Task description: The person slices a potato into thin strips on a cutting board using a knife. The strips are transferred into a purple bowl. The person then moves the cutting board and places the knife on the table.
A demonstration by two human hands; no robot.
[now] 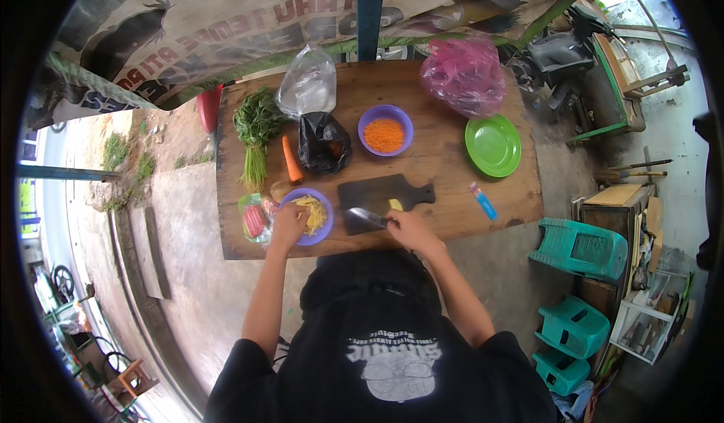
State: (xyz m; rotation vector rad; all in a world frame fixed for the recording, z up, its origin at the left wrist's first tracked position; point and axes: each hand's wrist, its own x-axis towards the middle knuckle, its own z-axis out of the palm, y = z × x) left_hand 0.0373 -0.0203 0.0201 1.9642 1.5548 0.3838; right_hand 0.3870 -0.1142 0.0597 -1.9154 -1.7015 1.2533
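My left hand point(290, 226) is in a purple bowl point(330, 224) of pale yellow cut strips point(315, 217); its fingertips are among the strips, and whether they pinch any is hidden. My right hand point(412, 231) holds a kitchen knife point(365, 216) by its handle, with the blade pointing left over a black cutting board point(362, 193). A yellow piece of food point(395, 204) lies on the board just beyond that hand. Near the bowl are a brown potato-like item point(279, 190), a whole carrot point(292, 160) and a packet with red contents point(254, 221).
Farther back on the wooden table point(447, 197) are leafy greens point(255, 123), a clear bag point(310, 83), a black bag point(323, 143), a purple bowl of orange bits point(384, 134), a pink bag point(465, 78) and a green plate point(493, 145). A blue-wrapped item point(484, 202) lies right. Teal stools point(582, 247) stand beyond.
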